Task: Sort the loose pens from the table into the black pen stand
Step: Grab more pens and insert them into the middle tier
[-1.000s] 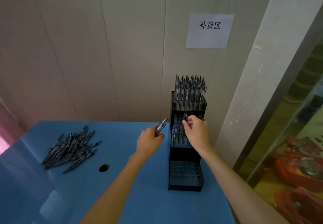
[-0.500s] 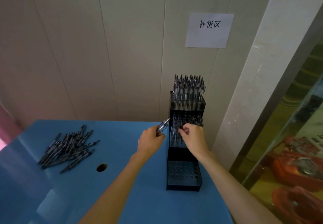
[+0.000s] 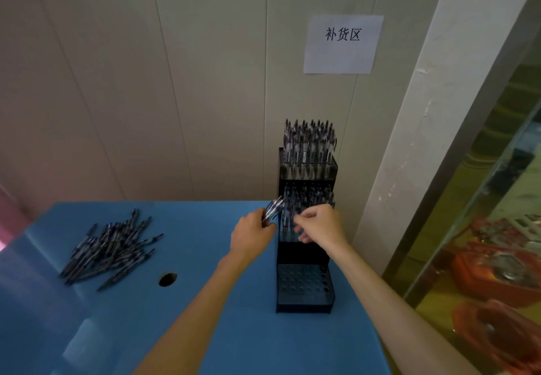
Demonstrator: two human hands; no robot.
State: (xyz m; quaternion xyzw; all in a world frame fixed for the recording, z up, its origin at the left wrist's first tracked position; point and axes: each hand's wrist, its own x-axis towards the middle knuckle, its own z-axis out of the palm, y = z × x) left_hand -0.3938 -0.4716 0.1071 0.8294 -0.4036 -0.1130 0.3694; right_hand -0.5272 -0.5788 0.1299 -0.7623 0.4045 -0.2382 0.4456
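The left hand (image 3: 253,235) grips a few pens (image 3: 273,209) beside the black stand (image 3: 304,257) at the table's (image 3: 205,330) right edge. The right hand (image 3: 322,224) pinches one pen at its middle tier. Loose pens (image 3: 108,250) lie near the left edge.

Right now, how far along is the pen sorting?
Done: top tier of the stand is packed. In hand: left hand holds a few pens; right hand works at the partly filled middle tier. Left: bottom tier empty, pile on the table.
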